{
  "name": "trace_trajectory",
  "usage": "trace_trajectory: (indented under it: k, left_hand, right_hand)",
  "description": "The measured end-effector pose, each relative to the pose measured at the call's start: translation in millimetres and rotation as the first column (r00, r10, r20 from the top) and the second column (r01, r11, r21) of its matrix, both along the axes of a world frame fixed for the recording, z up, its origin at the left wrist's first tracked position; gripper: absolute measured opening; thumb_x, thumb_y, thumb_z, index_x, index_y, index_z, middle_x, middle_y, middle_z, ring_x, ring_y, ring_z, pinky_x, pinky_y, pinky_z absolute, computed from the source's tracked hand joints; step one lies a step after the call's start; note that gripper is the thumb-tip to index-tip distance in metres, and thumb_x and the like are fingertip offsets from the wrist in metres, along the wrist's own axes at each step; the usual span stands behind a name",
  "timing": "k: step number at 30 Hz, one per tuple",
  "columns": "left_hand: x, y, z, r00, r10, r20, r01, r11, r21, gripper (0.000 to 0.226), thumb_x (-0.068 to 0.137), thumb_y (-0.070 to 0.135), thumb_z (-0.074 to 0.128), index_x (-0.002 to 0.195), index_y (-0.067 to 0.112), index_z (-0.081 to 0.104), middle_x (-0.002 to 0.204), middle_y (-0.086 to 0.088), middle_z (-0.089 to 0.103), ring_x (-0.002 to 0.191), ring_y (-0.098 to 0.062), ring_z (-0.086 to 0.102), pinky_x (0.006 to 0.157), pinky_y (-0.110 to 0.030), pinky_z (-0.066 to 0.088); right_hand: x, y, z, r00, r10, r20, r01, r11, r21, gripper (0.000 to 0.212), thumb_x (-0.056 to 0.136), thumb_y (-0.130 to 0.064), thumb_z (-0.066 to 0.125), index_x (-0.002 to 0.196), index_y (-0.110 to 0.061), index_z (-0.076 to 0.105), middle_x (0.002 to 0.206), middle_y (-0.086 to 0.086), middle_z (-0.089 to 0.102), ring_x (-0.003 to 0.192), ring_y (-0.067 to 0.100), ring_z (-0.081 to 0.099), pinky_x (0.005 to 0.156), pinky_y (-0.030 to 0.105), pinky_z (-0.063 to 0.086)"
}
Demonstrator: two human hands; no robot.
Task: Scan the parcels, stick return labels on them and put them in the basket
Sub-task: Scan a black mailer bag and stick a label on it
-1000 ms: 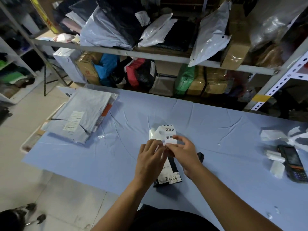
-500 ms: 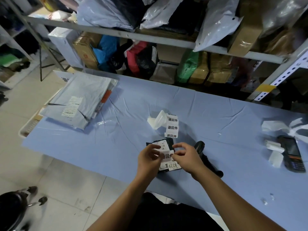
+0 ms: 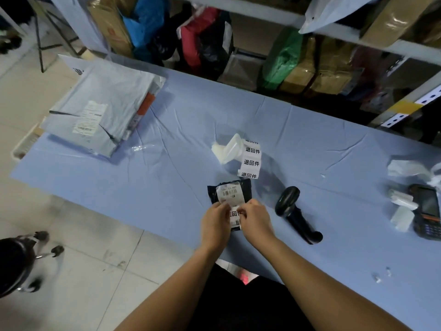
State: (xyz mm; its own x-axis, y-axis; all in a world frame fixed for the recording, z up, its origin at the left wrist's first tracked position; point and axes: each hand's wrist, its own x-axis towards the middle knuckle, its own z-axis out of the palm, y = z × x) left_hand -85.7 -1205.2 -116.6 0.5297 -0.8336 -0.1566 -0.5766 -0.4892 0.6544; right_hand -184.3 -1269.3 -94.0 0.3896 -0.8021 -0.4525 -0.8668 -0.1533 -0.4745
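Note:
A small black parcel (image 3: 243,189) with a white shipping label lies on the blue table near its front edge. My left hand (image 3: 214,226) and my right hand (image 3: 256,223) both pinch a white return label (image 3: 234,213) low on that parcel. A strip of return labels (image 3: 250,158) trails from its white roll (image 3: 226,150) just behind the parcel. The black barcode scanner (image 3: 294,213) lies flat to the right of my hands.
A stack of grey mailer bags (image 3: 105,103) sits at the table's left end, over a white basket (image 3: 23,144) beside the table. A handheld terminal (image 3: 427,211) and label scraps (image 3: 403,211) lie far right. Shelves of parcels stand behind. A black stool (image 3: 14,263) is on the floor left.
My hands came away from the label roll with one label and moved toward me, down onto the black parcel. The scanner came into view.

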Motion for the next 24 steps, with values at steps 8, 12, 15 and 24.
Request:
trace_trajectory:
  k: [8,12,15,24]
  left_hand:
    - [-1,7,-5,0.992,-0.014,0.127,-0.011,0.981,0.196,0.014,0.088,0.029,0.064,0.095,0.017,0.064,0.108,-0.007,0.047,0.073,-0.036,0.062,0.058,-0.035,0.045]
    - [3,15,-7,0.965,0.253,-0.073,-0.235,0.952,0.194,0.033,0.08,0.028,0.073,0.108,0.022,0.054,0.101,0.004,0.05,0.084,-0.02,0.059,0.069,-0.033,0.045]
    - [4,13,-2,0.853,0.402,-0.334,-0.373,0.916,0.151,0.042,0.078,0.017,0.076,0.116,0.02,0.058,0.087,0.005,0.064,0.079,-0.014,0.065,0.077,-0.033,0.054]
    - [10,30,25,0.716,0.425,-0.554,-0.411,0.898,0.158,0.024,0.081,-0.009,0.06,0.081,0.011,0.073,0.066,-0.004,0.067,0.06,-0.014,0.063,0.061,-0.033,0.057]
  right_hand:
    - [-9,4,-18,0.988,-0.087,-0.129,0.088,0.996,-0.001,0.016,0.095,-0.03,0.056,0.106,-0.021,0.063,0.103,-0.004,0.051,0.094,0.019,0.053,0.078,0.031,0.041]
    - [-24,4,-17,0.99,-0.101,-0.101,0.092,0.992,-0.088,0.023,0.093,-0.031,0.066,0.113,-0.021,0.063,0.123,-0.001,0.046,0.11,0.02,0.054,0.091,0.032,0.047]
    - [-26,1,-16,0.97,-0.231,0.081,0.232,0.973,-0.007,0.033,0.091,-0.023,0.067,0.122,-0.019,0.055,0.124,0.004,0.052,0.111,0.024,0.057,0.094,0.037,0.047]
    - [-10,-3,3,0.912,-0.286,0.295,0.206,0.939,0.276,0.049,0.091,-0.008,0.066,0.138,-0.014,0.055,0.126,0.006,0.065,0.105,0.022,0.067,0.09,0.04,0.057]
